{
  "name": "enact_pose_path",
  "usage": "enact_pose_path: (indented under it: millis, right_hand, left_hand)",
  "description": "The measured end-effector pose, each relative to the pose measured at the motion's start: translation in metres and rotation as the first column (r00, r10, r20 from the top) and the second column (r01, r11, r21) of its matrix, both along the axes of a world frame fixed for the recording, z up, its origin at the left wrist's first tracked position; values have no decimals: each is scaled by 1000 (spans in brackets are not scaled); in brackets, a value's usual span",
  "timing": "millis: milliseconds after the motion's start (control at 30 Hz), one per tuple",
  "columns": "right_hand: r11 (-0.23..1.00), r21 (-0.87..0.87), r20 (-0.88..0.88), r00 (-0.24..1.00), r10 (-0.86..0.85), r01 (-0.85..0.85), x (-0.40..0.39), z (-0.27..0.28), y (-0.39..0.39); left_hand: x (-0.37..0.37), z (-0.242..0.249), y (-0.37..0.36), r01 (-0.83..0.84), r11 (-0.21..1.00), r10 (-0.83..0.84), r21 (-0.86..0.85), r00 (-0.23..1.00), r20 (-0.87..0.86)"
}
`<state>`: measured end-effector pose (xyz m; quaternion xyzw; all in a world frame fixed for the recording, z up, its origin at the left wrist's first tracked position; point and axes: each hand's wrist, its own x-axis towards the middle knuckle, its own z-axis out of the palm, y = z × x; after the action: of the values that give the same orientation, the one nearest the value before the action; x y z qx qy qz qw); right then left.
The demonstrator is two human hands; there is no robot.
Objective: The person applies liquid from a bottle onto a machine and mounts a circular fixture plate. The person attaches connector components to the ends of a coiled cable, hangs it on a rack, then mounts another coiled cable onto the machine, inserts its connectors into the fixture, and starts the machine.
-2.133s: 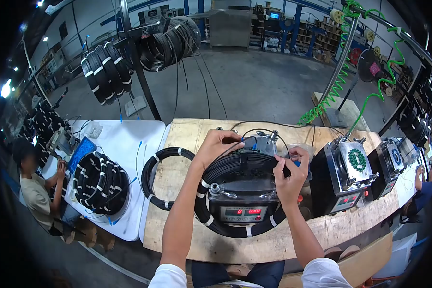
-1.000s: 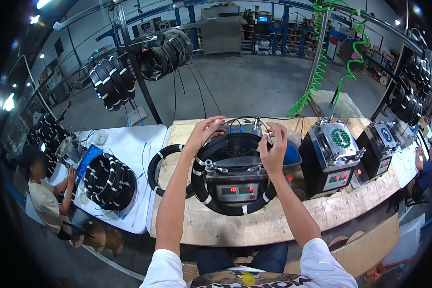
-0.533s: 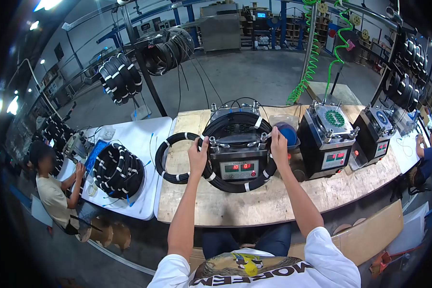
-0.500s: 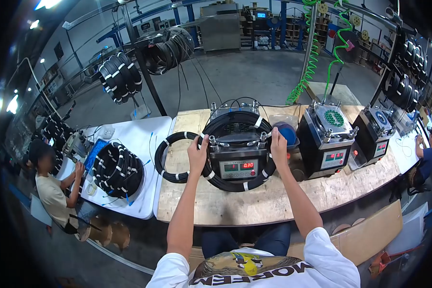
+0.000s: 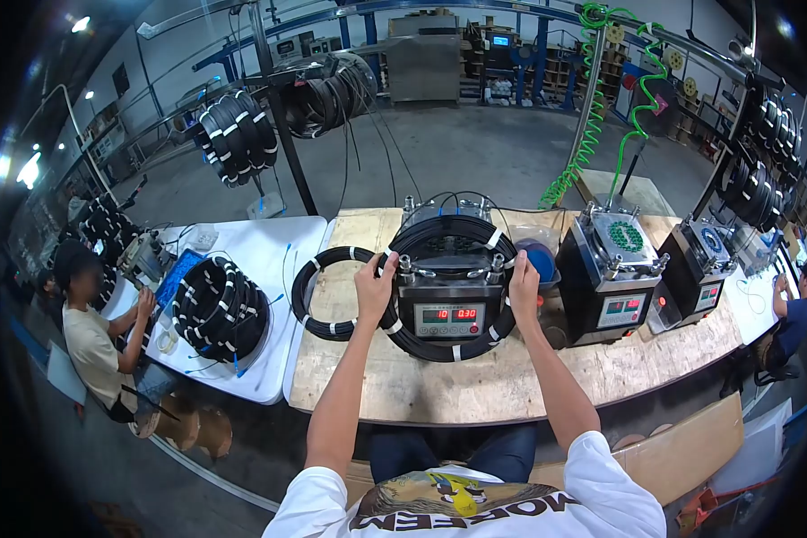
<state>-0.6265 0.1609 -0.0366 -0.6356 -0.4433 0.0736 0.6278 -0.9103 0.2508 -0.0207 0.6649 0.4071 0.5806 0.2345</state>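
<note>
A large coil of black cable with white bands is held upright around the front of a machine with a red-lit display. My left hand is closed on the coil's left side, and my right hand grips its right side. To the left, a second banded coil lies on the wooden table, its right edge meeting the held coil near my left hand. The machine's metal top fittings show through the held coil's opening.
Two similar machines stand to the right, beside a blue round item. Stacked coils sit on a white table at left. One person works at left, another at far right. Green hoses hang behind.
The lit number on the middle machine's display differs. The view has shifted slightly; both hands remain on the coil in nearly the same place.
</note>
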Motion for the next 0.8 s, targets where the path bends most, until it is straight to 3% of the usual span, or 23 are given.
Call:
enact_pose_path:
  millis: [133,233,267,367,400,500,533,633,800]
  right_hand:
    - [999,1,18,999,34,-34,10,-3,5]
    - [993,-28,-6,993,119,-119,33,-17,20]
    - [987,-41,-20,988,154,-155,43,-22,28]
    - [980,2,103,974,200,-201,67,-6,62]
    - [962,-102,100,960,262,-253,71,8,72]
    - [862,-368,95,908,407,-348,84,54,105]
    - [832,-432,114,895,432,-347,88,63,120]
    - [701,-629,136,841,524,-336,93,90,164]
    - [276,-926,-10,749,663,-256,68,119,226]
  left_hand:
    - [1,-8,5,-30,997,28,-65,999,-34]
    - [4,-15,11,44,997,-42,-60,998,43]
    - [2,-19,17,73,981,-66,-177,997,45]
    - [21,14,7,6,1000,-7,9,997,77]
    - [18,26,5,-8,982,-6,-188,997,-75]
    - [39,46,2,-81,996,81,-37,997,-21]
    - [39,58,-8,-98,985,88,-141,994,-70]
    - [41,35,-1,-160,971,184,175,974,-129]
    - [40,22,5,-136,962,175,235,972,-154]
